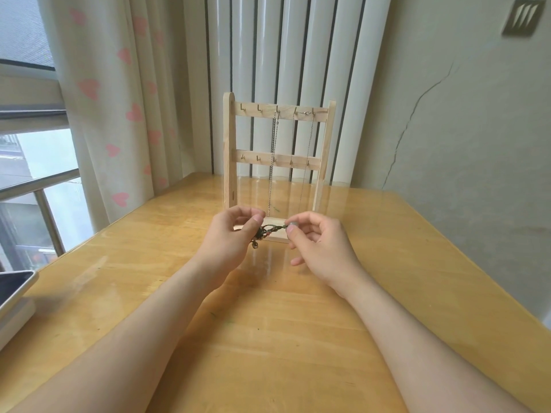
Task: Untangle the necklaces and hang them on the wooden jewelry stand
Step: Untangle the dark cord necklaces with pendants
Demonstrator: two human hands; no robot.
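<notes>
Left hand [229, 234], right hand [322, 244] both pinch 1 beaded necklace [269, 228]; 2 chains [273, 144] hang on 1 stand [229, 150].

pink-hearted curtain [119, 114], green necklace [268, 229] (beaded)

I'm at a glossy yellow wood table [298, 338] set into a corner, with daylight coming in through the window [32, 162] on my left, a pale curtain [119, 120] with pink hearts beside it, white vertical columns [283, 55] straight ahead, and a cracked greyish wall [465, 120] on my right.
</notes>
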